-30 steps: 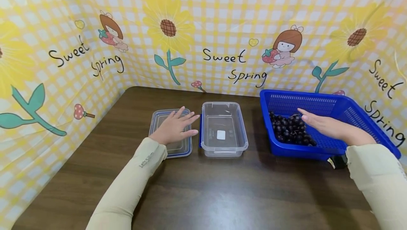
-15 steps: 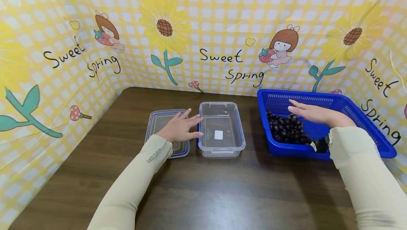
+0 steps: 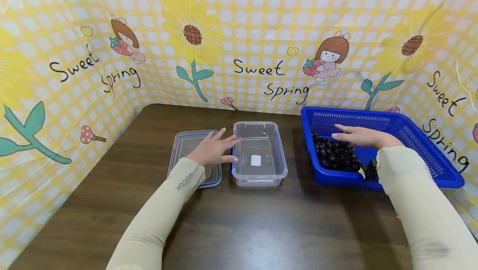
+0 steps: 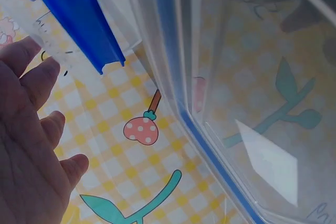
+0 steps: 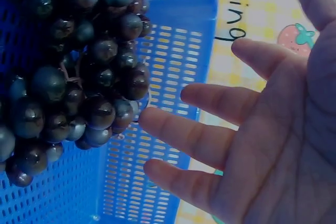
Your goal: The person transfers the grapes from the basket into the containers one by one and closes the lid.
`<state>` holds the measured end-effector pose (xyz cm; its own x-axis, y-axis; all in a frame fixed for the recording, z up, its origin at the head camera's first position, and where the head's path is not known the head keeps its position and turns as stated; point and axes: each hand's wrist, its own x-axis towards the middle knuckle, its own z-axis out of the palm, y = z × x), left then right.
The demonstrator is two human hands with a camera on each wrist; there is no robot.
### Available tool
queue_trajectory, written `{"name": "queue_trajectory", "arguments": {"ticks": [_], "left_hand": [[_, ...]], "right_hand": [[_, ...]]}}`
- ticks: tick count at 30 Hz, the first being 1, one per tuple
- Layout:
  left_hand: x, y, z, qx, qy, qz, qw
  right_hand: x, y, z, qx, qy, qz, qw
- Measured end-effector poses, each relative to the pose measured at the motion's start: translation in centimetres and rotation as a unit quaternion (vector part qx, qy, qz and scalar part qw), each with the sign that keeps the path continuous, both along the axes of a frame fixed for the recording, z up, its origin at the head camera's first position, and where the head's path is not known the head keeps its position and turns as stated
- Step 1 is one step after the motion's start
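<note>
My left hand (image 3: 212, 149), fingers spread, hovers over the right part of a clear lid (image 3: 183, 145) with a blue seal. Its fingertips come to the left edge of a clear plastic container (image 3: 257, 143) with blue side clips; whether they touch it I cannot tell. In the left wrist view that hand (image 4: 37, 124) holds nothing. My right hand (image 3: 364, 136) is over a blue basket (image 3: 429, 149), just right of a bunch of dark grapes (image 3: 334, 154). The right wrist view shows its fingers (image 5: 194, 135) extended and apart, near the grapes (image 5: 79, 77), gripping nothing.
A dark wooden table (image 3: 254, 224) bears the lid, container and basket in a row. Behind and at the sides stands a yellow checked cloth (image 3: 261, 21) with printed flowers. A white label (image 3: 255, 160) shows through the container.
My right hand has moved left over the basket towards the grapes. My left hand has shifted slightly right, closer to the container. The view has turned a little.
</note>
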<state>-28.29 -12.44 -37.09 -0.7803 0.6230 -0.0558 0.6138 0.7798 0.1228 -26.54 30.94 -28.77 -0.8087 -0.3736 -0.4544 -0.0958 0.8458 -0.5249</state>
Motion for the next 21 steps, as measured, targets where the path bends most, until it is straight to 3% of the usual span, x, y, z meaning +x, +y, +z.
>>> {"name": "queue_trajectory", "arguments": {"ticks": [9,13,21], "left_hand": [[-0.1,-0.4,-0.3,-0.012,-0.014,0.004,0.9998],[-0.1,-0.5,-0.3,-0.018,-0.008,0.0,0.9998],[0.0,-0.2,0.0,-0.021,-0.005,-0.001,0.9998]], "right_hand": [[-1.4,0.3,-0.8,0.011,0.04,-0.03,0.999],[-1.9,1.1,-1.4,0.0,-0.001,-0.048,0.999],[-2.4,2.4,-2.2,-0.036,-0.07,-0.047,0.996]]}}
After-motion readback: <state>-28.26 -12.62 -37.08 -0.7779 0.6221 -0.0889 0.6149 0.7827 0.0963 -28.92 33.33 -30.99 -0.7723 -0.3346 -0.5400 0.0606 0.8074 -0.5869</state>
